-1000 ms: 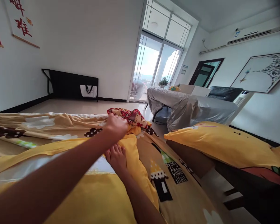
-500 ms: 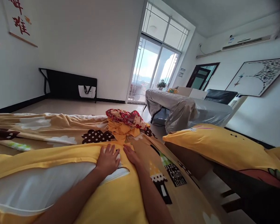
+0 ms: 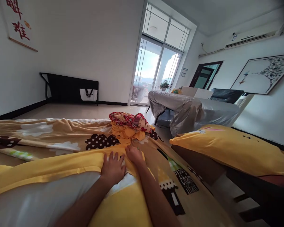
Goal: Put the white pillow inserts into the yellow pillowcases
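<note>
My two hands rest close together at the far end of the yellow cover [image 3: 61,165], with the white filling [image 3: 61,195] showing through its opening. From my fingers, the cover's long upper strip runs off toward nine o'clock, sagging slightly to eight; the wide white part lies at eight, so my left hand [image 3: 113,168] is the nearer to it. A smaller white patch shows at about five o'clock from that palm.

My left fingers are spread, pressed flat on the cover and gripping nothing. My right hand [image 3: 134,154] sits just beside it at two o'clock, on the cover's far corner; its fingers are bent under and their tips hidden, so I cannot tell whether they pinch the cloth.

At twelve o'clock, near my knuckles, a crumpled orange cloth [image 3: 126,130] lies on the patterned blanket [image 3: 156,160]. Another yellow pillow [image 3: 227,146] lies well apart, at three.
</note>
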`<action>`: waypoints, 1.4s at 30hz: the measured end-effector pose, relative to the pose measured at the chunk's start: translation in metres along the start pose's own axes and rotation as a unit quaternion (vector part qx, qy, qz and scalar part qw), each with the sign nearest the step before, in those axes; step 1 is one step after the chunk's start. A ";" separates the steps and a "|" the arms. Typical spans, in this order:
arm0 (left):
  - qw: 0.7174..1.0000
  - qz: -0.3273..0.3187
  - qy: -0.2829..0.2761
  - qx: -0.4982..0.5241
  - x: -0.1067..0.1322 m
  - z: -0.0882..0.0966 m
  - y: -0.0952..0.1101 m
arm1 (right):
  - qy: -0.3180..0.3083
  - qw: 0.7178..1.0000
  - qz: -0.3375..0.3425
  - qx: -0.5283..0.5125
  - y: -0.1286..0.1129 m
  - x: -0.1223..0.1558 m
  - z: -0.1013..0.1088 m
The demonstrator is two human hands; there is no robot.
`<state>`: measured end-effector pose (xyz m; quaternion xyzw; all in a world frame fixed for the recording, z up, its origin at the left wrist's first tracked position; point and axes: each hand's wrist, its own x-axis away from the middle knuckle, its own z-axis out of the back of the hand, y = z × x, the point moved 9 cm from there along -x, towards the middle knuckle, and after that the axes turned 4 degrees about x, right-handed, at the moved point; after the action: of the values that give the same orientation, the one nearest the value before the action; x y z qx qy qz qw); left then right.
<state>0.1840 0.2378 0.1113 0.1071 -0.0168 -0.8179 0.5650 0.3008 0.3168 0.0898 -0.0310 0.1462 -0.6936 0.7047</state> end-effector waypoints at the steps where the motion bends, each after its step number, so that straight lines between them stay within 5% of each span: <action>1: 1.000 0.000 -0.007 0.012 0.000 0.002 0.000 | -0.014 1.000 -0.003 -0.011 0.003 0.005 -0.007; 5: 0.999 -0.004 -0.030 0.034 -0.002 0.008 0.001 | -0.037 0.997 -0.038 -0.054 0.029 0.019 -0.012; 9: 0.999 -0.006 -0.026 0.043 -0.002 0.012 0.001 | 0.028 0.993 -0.095 -0.057 0.045 0.024 0.026; 13: 0.995 -0.012 0.019 0.096 -0.001 0.029 -0.001 | 0.072 0.992 -0.039 -0.094 0.007 0.046 0.072; 18: 0.966 0.033 0.117 0.229 -0.001 0.060 -0.021 | -0.046 0.983 0.133 -0.116 -0.059 0.092 0.082; 20: 0.940 -0.007 0.207 0.272 0.006 0.080 -0.021 | -0.060 0.982 0.161 -0.083 -0.069 0.104 0.081; 23: 0.877 -0.147 0.361 0.281 0.035 0.116 -0.002 | -0.057 0.983 0.168 -0.050 -0.073 0.104 0.073; 26: 0.832 -0.292 0.419 0.217 0.076 0.137 0.037 | -0.030 0.988 0.130 -0.071 -0.068 0.088 0.066; 27: 0.834 -0.316 0.410 0.188 0.085 0.139 0.051 | -0.023 0.991 0.103 -0.085 -0.062 0.081 0.065; 29: 0.890 -0.296 0.321 0.128 0.085 0.130 0.073 | -0.015 0.992 0.055 -0.112 -0.051 0.072 0.065; 31: 0.966 -0.211 0.137 0.060 0.070 0.099 0.080 | 0.005 0.991 0.038 -0.132 -0.044 0.071 0.074; 33: 0.990 -0.129 -0.052 0.013 0.061 0.061 0.072 | 0.045 0.988 0.037 -0.143 -0.040 0.076 0.091; 34: 0.990 -0.109 -0.091 0.012 0.058 0.051 0.068 | 0.068 0.987 0.034 -0.145 -0.038 0.080 0.101; 38: 0.991 -0.116 0.021 0.059 0.037 0.054 0.052 | 0.118 0.985 0.010 -0.126 -0.037 0.097 0.126; 42: 0.973 -0.220 0.060 0.025 0.036 0.046 0.063 | 0.130 0.989 -0.029 -0.070 -0.033 0.102 0.129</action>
<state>0.2208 0.1769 0.1601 0.1711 0.0211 -0.9135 0.3684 0.3004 0.1940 0.2048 0.0063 0.2842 -0.6998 0.6554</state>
